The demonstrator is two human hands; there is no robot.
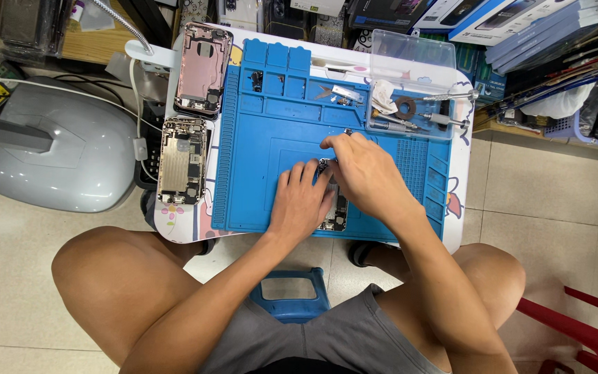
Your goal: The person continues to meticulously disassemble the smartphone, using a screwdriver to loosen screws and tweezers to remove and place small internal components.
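From my remote seat I looked straight down on a small white table (459, 208) at the centre of the frame, nearly covered by a blue silicone repair mat (257, 180) with moulded compartments along its top edge. Both hands met at the mat's lower middle over an opened phone body with exposed metal parts (337, 215), which lay flat on the mat and was mostly hidden beneath them. My left hand (302, 201) rested palm down on the phone's left side, fingers spread and pressing rather than curled. My right hand (365, 170) arched over the phone's upper end with its fingertips pinched together; I thought they gripped a thin tool or small part, but the view was too obscured to say which. In the upper left of the frame a pink phone rear housing (203, 68) lay off the mat's corner, and just below it sat a gold-toned opened phone chassis (182, 161). In the upper right, a clear plastic tray (410, 55) overlapped the mat and held screwdrivers and small bits.
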